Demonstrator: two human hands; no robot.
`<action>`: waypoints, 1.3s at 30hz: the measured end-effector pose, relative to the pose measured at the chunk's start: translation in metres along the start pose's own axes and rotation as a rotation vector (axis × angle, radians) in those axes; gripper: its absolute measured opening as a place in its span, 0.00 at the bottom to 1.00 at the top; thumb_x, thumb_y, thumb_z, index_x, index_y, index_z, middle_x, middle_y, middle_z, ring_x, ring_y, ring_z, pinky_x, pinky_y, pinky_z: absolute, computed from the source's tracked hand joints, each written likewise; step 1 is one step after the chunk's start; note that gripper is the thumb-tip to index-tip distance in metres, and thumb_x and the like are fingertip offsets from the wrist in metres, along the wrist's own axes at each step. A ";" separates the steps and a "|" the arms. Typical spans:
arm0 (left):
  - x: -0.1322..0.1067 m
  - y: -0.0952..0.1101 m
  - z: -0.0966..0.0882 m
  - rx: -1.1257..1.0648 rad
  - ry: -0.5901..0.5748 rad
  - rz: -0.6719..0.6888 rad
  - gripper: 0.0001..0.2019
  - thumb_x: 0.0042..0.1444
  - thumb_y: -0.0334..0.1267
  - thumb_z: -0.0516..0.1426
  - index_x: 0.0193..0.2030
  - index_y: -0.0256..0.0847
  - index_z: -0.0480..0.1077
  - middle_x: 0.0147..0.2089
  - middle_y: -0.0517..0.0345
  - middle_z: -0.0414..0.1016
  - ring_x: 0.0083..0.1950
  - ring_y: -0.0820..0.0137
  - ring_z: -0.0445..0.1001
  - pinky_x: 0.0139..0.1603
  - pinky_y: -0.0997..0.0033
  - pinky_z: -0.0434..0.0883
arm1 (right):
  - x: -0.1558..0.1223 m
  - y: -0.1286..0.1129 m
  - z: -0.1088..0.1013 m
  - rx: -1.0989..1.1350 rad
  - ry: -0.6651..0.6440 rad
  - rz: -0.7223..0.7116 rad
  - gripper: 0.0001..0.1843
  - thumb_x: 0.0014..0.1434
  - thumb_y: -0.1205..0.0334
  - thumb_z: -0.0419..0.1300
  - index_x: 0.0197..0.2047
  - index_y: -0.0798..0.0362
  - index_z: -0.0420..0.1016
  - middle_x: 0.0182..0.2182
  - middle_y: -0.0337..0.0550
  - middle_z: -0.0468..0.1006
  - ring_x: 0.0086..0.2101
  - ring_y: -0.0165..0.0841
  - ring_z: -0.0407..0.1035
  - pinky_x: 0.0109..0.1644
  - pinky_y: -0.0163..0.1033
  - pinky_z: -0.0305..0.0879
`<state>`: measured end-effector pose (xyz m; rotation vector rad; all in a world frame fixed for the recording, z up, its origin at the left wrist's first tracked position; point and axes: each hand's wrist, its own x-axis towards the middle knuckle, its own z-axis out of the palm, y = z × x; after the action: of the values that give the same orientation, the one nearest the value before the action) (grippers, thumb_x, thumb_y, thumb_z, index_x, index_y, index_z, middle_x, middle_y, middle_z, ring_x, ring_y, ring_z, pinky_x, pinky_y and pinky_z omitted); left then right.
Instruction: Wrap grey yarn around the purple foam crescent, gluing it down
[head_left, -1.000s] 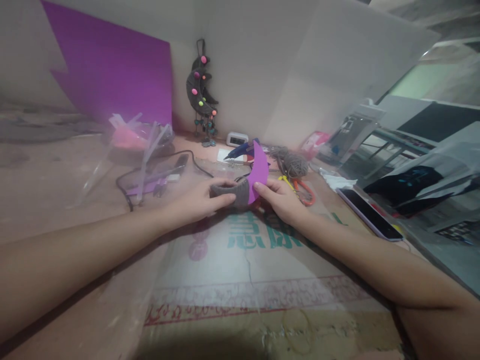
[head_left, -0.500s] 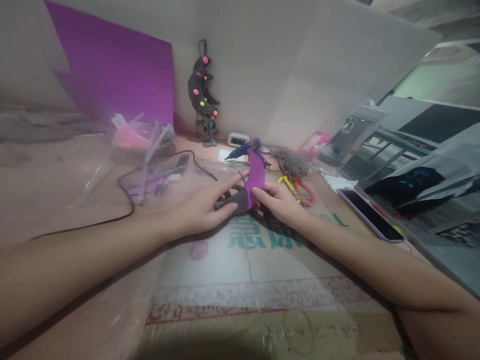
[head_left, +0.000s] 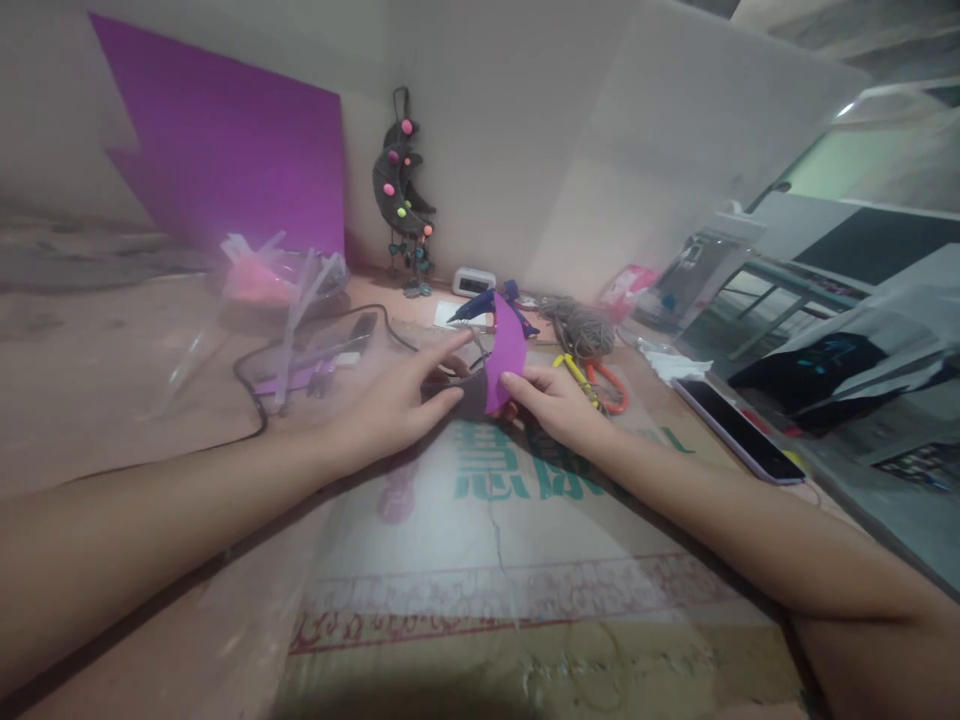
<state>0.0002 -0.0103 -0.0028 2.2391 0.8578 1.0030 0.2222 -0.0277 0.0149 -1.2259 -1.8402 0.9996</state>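
Observation:
My right hand [head_left: 553,400] pinches a purple paper crescent [head_left: 507,350] between thumb and fingers. Dark grey yarn wraps the lower part of this crescent [head_left: 472,398]; its upper part is bare purple. My left hand [head_left: 409,395] is at the wrapped end, thumb and index finger stretched apart, the other fingers partly hidden behind the piece. A loose strand of grey yarn [head_left: 480,345] runs by the left index fingertip. Whether the hidden left fingers touch the yarn I cannot tell.
Behind the hands lie a blue glue gun [head_left: 517,300], a grey yarn ball [head_left: 581,330] and orange-handled scissors [head_left: 611,388]. A phone [head_left: 739,430] rests at the right edge. A decorated moon hanging [head_left: 397,190] and purple sheet [head_left: 247,150] stand against the wall; a black cable [head_left: 247,390] crosses the left.
My left thumb has lifted off the wrapped part, and the left hand has shifted slightly up and left. My right hand keeps its hold on the crescent.

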 end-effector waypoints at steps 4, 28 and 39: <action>0.001 0.006 -0.001 0.101 -0.012 0.166 0.24 0.62 0.31 0.48 0.66 0.44 0.59 0.63 0.50 0.67 0.61 0.65 0.66 0.64 0.58 0.62 | 0.002 0.003 -0.001 0.119 0.048 -0.017 0.23 0.60 0.42 0.55 0.27 0.55 0.70 0.20 0.36 0.69 0.22 0.26 0.62 0.27 0.33 0.59; 0.006 0.000 -0.005 -0.304 -0.306 -0.131 0.30 0.56 0.32 0.54 0.67 0.45 0.58 0.53 0.51 0.76 0.53 0.66 0.74 0.49 0.67 0.70 | 0.003 -0.027 -0.037 -0.110 0.256 -0.348 0.16 0.65 0.50 0.53 0.49 0.49 0.71 0.43 0.44 0.78 0.47 0.35 0.72 0.58 0.48 0.65; 0.003 0.001 -0.005 -0.214 -0.283 -0.091 0.37 0.56 0.34 0.55 0.71 0.53 0.47 0.65 0.49 0.66 0.42 0.71 0.73 0.40 0.70 0.69 | 0.007 0.007 -0.018 0.005 0.038 -0.103 0.21 0.67 0.46 0.48 0.55 0.50 0.65 0.40 0.45 0.80 0.46 0.37 0.73 0.55 0.49 0.65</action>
<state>-0.0020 -0.0075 0.0021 2.0756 0.6856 0.6802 0.2382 -0.0156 0.0176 -1.1277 -1.8510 0.9173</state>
